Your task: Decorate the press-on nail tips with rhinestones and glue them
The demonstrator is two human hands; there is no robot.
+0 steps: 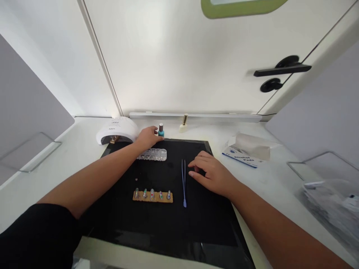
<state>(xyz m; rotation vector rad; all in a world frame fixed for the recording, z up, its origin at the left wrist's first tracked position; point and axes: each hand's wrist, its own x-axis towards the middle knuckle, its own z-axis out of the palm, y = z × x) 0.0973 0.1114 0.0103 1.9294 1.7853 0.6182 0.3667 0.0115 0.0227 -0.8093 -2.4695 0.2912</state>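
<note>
My left hand (pixel 148 138) reaches to the back edge of the black mat (pixel 207 220), thumb and fingers apart beside a teal nail polish bottle (pixel 160 133); I cannot tell whether the thumb touches it. Partly under that wrist lies a clear compartment case (pixel 157 154) with small bits inside. My right hand (pixel 209 173) rests on the mat with loosely bent, parted fingers, holding nothing. Just left of its fingertips lie blue tweezers (pixel 184 186), tips pointing away. Several decorated false nails (pixel 152 194) stand in a row on a tan strip (pixel 156 200) nearer me.
A white nail lamp (pixel 119 129) stands at the back left. Behind the mat is a pale bottle with a gold cap (pixel 183 125). An alcohol pads box (pixel 242 156) and a clear plastic bag (pixel 333 198) lie on the right. A white door (pixel 179 67) rises behind.
</note>
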